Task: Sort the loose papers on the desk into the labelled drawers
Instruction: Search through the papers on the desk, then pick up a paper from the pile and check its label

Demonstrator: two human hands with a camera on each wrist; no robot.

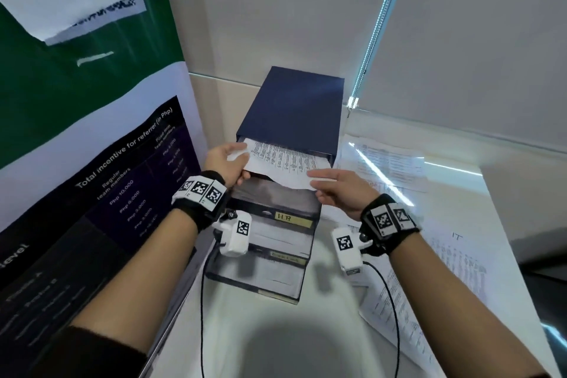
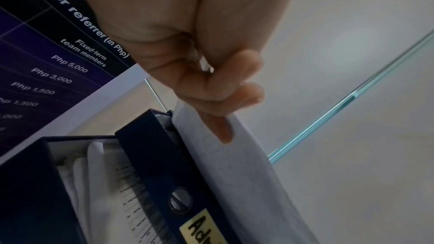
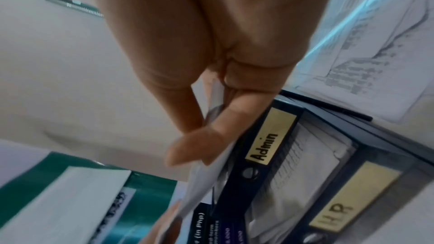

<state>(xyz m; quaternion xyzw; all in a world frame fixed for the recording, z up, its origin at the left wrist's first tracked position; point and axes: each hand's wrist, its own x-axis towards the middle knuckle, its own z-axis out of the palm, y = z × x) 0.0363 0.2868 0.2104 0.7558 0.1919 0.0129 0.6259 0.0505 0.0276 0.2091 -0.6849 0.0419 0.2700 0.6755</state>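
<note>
Nearest: white desk [image 1: 267, 310], bare at front edge. To the right on it, loose papers [image 1: 454, 270] spread in an overlapping layer, one headed "IT".

Next: dark blue drawer unit [image 1: 291, 107] standing on desk against the corner, drawers pulled out in steps toward the viewer. Lowest drawer label blurred, unreadable. HR drawer [image 1: 285, 224] above it, yellow label legible. Admin drawer [image 3: 270, 136] above that, pulled out, holding printed sheets.

At the Admin drawer: printed sheet [image 1: 282, 159], far edge tucked under the unit's top, near edge raised over the open drawer. Left hand [image 1: 225, 164] pinching the sheet's left edge, thumb on top, fingers curled beneath. Right hand [image 1: 340, 190] pinching the near right corner between thumb and fingers; grip on the paper confirmed in right wrist view.

Left side: poster [image 1: 101, 181] with referral incentive table in Php, mounted upright.

Farthest: cream wall, window blind [image 1: 478, 49] with bead chain.
</note>
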